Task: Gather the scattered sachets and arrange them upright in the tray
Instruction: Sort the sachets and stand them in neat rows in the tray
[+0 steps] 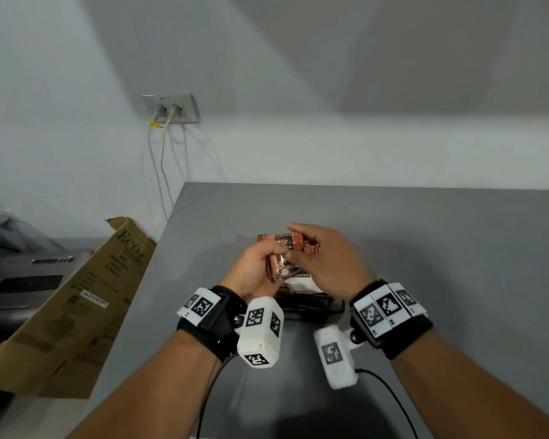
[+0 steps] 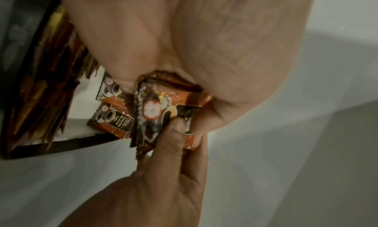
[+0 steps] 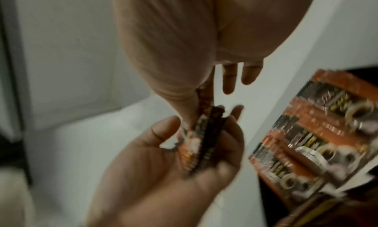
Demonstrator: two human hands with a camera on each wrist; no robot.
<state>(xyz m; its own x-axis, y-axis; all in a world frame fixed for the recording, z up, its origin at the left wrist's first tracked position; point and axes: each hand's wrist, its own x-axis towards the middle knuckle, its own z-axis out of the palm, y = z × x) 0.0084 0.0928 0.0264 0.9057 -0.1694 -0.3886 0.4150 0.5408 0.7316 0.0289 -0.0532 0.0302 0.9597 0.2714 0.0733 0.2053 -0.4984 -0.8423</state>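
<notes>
Above the grey table (image 1: 441, 248) my left hand (image 1: 274, 253) grips a small stack of red-and-black coffee sachets (image 1: 284, 269) on edge. The stack (image 2: 161, 112) sits between its thumb and fingers. My right hand (image 1: 300, 240) pinches one more sachet (image 1: 281, 241), held flat against the top of the stack; its thumb (image 2: 174, 133) presses on the front sachet. Just below the hands lies the dark tray (image 1: 338, 307), with several sachets (image 2: 40, 88) standing in a row inside. In the right wrist view the stack (image 3: 201, 141) lies in my left hand (image 3: 204, 133) and the tray's sachets (image 3: 317, 133) are blurred.
A brown cardboard box (image 1: 86, 296) leans against the table's left edge, with a grey machine (image 1: 29, 280) beyond it. A wall socket (image 1: 171, 107) with two cables hangs behind the table's far left corner. Wrist-camera cables trail off the near edge.
</notes>
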